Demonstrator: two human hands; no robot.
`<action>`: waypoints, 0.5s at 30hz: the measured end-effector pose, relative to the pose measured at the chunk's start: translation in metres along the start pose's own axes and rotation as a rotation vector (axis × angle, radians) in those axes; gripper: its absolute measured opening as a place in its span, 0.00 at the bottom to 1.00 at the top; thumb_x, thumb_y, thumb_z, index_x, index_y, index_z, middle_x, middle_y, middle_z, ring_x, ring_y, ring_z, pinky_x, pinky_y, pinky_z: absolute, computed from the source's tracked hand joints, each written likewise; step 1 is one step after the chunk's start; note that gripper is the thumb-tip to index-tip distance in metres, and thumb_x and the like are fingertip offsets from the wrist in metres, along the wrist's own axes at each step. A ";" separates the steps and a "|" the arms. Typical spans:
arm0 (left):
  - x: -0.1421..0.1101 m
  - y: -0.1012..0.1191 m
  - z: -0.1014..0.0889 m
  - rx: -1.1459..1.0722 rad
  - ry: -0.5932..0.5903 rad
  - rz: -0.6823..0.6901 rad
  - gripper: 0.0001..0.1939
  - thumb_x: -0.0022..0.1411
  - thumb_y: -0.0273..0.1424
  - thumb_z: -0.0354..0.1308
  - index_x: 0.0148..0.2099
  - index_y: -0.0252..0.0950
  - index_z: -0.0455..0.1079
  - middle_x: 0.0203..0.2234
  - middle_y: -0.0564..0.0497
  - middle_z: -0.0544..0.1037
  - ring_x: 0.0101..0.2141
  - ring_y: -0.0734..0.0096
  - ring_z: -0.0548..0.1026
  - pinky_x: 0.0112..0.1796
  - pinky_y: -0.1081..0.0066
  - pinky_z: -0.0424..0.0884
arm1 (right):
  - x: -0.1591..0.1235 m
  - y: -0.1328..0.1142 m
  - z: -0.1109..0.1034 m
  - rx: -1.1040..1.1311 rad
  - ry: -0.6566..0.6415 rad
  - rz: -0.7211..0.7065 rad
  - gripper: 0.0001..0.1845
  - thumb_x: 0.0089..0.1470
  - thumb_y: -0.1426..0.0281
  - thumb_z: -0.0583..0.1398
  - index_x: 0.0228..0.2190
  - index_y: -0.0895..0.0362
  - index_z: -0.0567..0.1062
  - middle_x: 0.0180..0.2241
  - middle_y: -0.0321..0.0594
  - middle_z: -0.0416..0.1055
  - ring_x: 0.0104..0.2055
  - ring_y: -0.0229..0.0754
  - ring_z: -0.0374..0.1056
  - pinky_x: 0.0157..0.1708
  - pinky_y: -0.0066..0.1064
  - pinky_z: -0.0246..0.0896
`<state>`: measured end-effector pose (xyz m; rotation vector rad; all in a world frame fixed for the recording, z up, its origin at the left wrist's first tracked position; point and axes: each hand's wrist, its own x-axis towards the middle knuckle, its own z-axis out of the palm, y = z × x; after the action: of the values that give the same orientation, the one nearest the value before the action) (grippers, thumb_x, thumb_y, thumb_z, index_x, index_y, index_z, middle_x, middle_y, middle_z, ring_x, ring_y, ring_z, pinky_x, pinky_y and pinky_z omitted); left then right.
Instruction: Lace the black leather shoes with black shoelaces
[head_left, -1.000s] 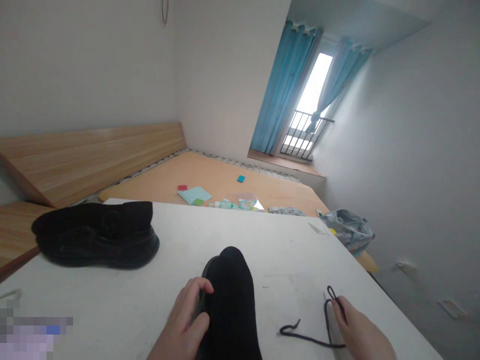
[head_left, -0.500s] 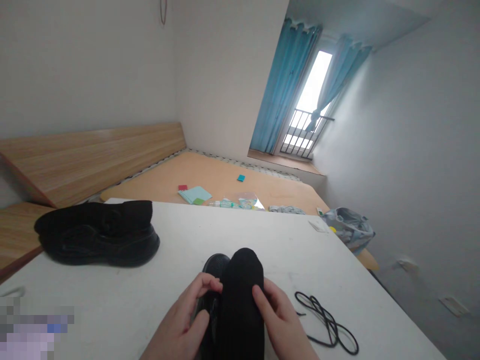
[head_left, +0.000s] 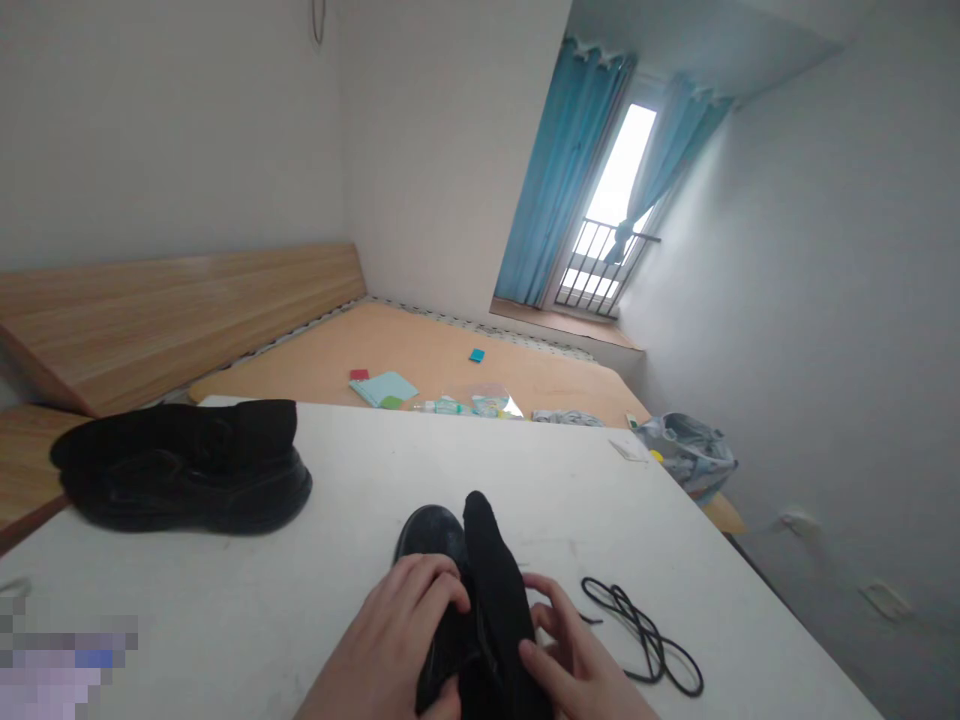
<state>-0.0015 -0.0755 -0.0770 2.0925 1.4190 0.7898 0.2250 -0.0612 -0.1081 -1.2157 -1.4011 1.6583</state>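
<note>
A black shoe [head_left: 433, 532] with a shiny rounded toe lies on the white table in front of me. My left hand [head_left: 409, 620] is closed over its upper, fingers curled toward the middle. Against the shoe's right side, a long matte black piece [head_left: 497, 580] with a rounded tip stands on edge; whether sock or insole, I cannot tell. Thumb and fingers of my right hand [head_left: 566, 650] grip its right side. Right of that hand, a black shoelace [head_left: 643, 630] lies loosely looped. At the left, another black shoe [head_left: 187, 495] has a similar matte piece [head_left: 180, 430] on it.
The white table [head_left: 360, 450] adjoins a tan surface [head_left: 420, 340] holding a light blue sheet [head_left: 384, 388], small cards and clear plastic packaging. A bag [head_left: 686, 455] stands beyond the right edge. A blurred patch [head_left: 52, 670] covers the lower left corner.
The matte black piece has turned from lying broad side up to on edge, tilting left at its tip. My left hand has moved right over the shoe. The view has shifted slightly.
</note>
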 end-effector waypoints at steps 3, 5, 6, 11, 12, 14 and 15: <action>0.004 0.004 -0.003 0.025 0.035 0.035 0.14 0.52 0.23 0.54 0.42 0.41 0.71 0.44 0.49 0.77 0.47 0.57 0.72 0.49 0.61 0.70 | -0.004 0.006 0.007 -0.018 -0.003 -0.098 0.35 0.49 0.47 0.63 0.50 0.48 0.55 0.37 0.33 0.65 0.31 0.35 0.63 0.32 0.27 0.57; 0.005 0.007 -0.006 0.032 0.047 0.043 0.10 0.58 0.27 0.53 0.41 0.41 0.72 0.40 0.49 0.79 0.43 0.58 0.74 0.45 0.63 0.71 | -0.005 0.004 0.011 -0.047 -0.067 -0.097 0.30 0.45 0.47 0.64 0.40 0.50 0.58 0.35 0.33 0.63 0.31 0.36 0.61 0.29 0.25 0.55; 0.006 0.007 -0.007 0.035 0.055 0.033 0.09 0.60 0.29 0.52 0.41 0.41 0.72 0.38 0.49 0.79 0.41 0.58 0.75 0.43 0.63 0.72 | -0.006 0.002 0.014 -0.099 -0.092 -0.081 0.28 0.44 0.49 0.65 0.36 0.51 0.58 0.33 0.32 0.62 0.29 0.35 0.59 0.26 0.24 0.53; 0.003 0.006 -0.014 0.013 0.086 -0.127 0.09 0.64 0.34 0.51 0.40 0.45 0.73 0.34 0.53 0.81 0.36 0.61 0.78 0.36 0.68 0.70 | -0.011 -0.016 0.013 -0.560 0.035 -0.048 0.09 0.48 0.68 0.61 0.30 0.53 0.65 0.30 0.33 0.66 0.32 0.39 0.61 0.31 0.27 0.56; 0.003 0.005 -0.014 -0.002 0.082 -0.159 0.08 0.64 0.35 0.51 0.39 0.46 0.72 0.32 0.55 0.81 0.34 0.62 0.78 0.34 0.69 0.69 | -0.014 -0.021 0.009 -0.614 0.078 -0.061 0.05 0.49 0.68 0.60 0.29 0.54 0.67 0.30 0.34 0.68 0.33 0.40 0.63 0.33 0.28 0.57; 0.001 0.001 -0.014 -0.016 0.091 -0.186 0.08 0.66 0.36 0.49 0.41 0.46 0.70 0.30 0.56 0.80 0.31 0.64 0.78 0.31 0.71 0.68 | -0.024 -0.033 -0.003 -0.662 0.142 -0.089 0.06 0.53 0.65 0.59 0.28 0.54 0.70 0.29 0.36 0.70 0.34 0.42 0.64 0.35 0.30 0.59; 0.001 -0.001 -0.014 -0.010 0.109 -0.168 0.09 0.67 0.35 0.48 0.43 0.46 0.69 0.30 0.56 0.79 0.30 0.65 0.78 0.31 0.71 0.67 | -0.030 -0.040 -0.010 -0.660 0.169 -0.095 0.08 0.53 0.62 0.59 0.28 0.54 0.72 0.29 0.37 0.71 0.33 0.43 0.65 0.36 0.31 0.60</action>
<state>-0.0116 -0.0735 -0.0677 1.9176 1.6210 0.8510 0.2415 -0.0755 -0.0617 -1.5631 -1.9333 1.0164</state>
